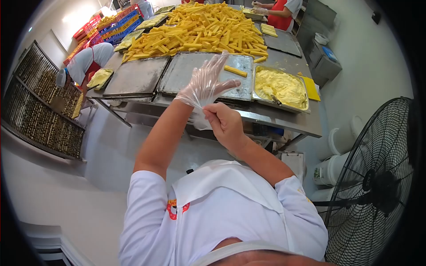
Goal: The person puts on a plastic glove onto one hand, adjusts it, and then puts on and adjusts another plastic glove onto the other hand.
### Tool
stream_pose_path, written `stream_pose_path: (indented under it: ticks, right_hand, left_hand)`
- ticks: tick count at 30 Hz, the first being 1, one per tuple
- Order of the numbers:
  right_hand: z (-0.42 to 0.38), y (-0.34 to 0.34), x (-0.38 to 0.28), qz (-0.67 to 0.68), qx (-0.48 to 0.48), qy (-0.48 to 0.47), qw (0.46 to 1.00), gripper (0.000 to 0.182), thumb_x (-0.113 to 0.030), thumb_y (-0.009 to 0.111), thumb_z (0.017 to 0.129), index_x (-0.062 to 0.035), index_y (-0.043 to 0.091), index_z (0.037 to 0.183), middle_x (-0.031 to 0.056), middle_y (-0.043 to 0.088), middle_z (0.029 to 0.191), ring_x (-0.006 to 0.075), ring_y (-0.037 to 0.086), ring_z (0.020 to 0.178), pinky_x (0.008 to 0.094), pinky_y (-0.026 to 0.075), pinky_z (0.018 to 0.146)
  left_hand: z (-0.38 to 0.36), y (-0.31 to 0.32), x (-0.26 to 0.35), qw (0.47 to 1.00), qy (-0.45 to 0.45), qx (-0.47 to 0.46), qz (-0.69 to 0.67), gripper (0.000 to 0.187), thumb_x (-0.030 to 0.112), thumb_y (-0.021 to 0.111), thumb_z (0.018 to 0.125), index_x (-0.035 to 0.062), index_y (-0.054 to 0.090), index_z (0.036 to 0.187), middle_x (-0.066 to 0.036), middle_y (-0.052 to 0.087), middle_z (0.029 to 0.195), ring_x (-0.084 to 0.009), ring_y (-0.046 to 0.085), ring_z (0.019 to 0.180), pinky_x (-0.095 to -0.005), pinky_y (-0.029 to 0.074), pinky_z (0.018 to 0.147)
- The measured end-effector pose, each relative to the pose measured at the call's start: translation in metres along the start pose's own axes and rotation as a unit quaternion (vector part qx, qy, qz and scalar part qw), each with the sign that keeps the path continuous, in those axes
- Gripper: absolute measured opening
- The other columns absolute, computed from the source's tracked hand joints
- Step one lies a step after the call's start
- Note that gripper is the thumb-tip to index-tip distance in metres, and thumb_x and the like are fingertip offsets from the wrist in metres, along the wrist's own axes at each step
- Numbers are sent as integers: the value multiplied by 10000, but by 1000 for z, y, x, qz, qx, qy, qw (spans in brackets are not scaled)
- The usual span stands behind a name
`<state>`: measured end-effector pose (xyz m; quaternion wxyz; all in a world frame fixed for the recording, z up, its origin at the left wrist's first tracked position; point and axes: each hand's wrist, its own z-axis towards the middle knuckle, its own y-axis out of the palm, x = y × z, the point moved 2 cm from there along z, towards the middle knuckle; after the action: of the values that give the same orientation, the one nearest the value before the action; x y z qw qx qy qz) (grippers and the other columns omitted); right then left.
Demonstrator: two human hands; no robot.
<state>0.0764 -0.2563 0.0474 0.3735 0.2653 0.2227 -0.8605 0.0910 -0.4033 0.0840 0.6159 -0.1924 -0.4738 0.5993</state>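
Covering the left hand [205, 82], fingers spread, the clear glove [201, 116] is pinched at its cuff by the right hand [227, 126]. Beyond, one yellow stick [235, 71] is laid on a metal tray [242, 91]; just beside, a pan [254, 85] is filled with yellow cream [279, 84].

Room to pass low over the flat trays [182, 77] on the near side of the desk [313, 120], one loose stick [235, 71] in the way, high stick heap [202, 29] behind, filled pan [307, 107] bounding the right, fan [372, 177] beside the body.
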Motion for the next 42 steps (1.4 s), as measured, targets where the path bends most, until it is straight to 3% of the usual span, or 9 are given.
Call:
stream_pose_path:
  ticks: [5,7,11,34,36,37,38,41,42]
  right_hand:
    - [1,-10,-9,-132,-55,-31,989,205,-260,705,894,-67,703,962,94,643,704,249,651,623,316,494,557]
    - [11,-26,-17,-133,-43,98,985,414,-467,756,810,-120,730,1035,33,641,658,217,637,584,326,494,540]
    - [42,-15,-47,-190,-95,-16,977,350,-303,726,890,-71,680,1148,69,637,709,177,566,582,282,468,585]
    - [-21,13,19,-130,-267,-115,948,73,-64,643,823,-100,642,887,91,659,788,304,652,746,416,500,657]
    - [-14,4,13,-161,-275,-153,935,72,-86,650,840,-102,650,910,85,648,781,292,653,724,389,504,639]
    - [-4,-3,9,-152,-254,-126,947,84,-108,661,846,-105,657,930,87,652,796,288,658,734,383,507,643]
    - [6,-8,4,-144,-229,-97,958,102,-131,672,852,-107,664,951,89,655,811,284,664,743,377,510,648]
    - [34,-34,-24,-125,-112,-30,985,290,-310,734,829,-101,675,1021,97,673,866,265,683,781,354,521,670]
    - [39,-41,-28,-119,-67,-16,991,382,-389,760,814,-97,677,1047,99,681,887,257,690,795,346,526,678]
  left_hand:
    - [-3,0,-22,969,-81,-169,161,783,631,621,807,144,498,1407,-184,492,1424,-361,386,1393,-654,253,1101]
    - [-8,-10,-10,933,-85,-173,304,681,583,626,820,154,560,1345,-175,515,1398,-351,385,1392,-644,244,1105]
    - [-33,39,-33,854,81,-349,376,686,564,621,817,178,523,1376,-161,424,1478,-349,308,1435,-658,235,1104]
    - [-87,108,20,967,91,-211,110,739,476,670,822,172,428,1451,-184,398,1488,-369,309,1426,-641,309,1078]
    - [-71,94,27,981,-4,-185,62,743,447,681,830,172,407,1464,-194,419,1468,-376,329,1414,-625,335,1073]
    - [-68,133,-16,993,-21,-15,-111,796,432,702,842,144,345,1493,-200,484,1407,-392,397,1363,-555,369,1081]
    - [-31,120,-22,903,-294,-54,-309,825,455,696,872,105,306,1509,-202,526,1366,-401,444,1321,-482,383,1089]
    - [-7,99,-97,613,-229,97,-750,862,573,572,923,126,191,1555,-222,352,1506,-389,365,1382,-499,362,1103]
    - [6,58,-72,619,-282,218,-700,875,611,520,938,154,129,1574,-236,279,1544,-392,337,1400,-505,359,1105]
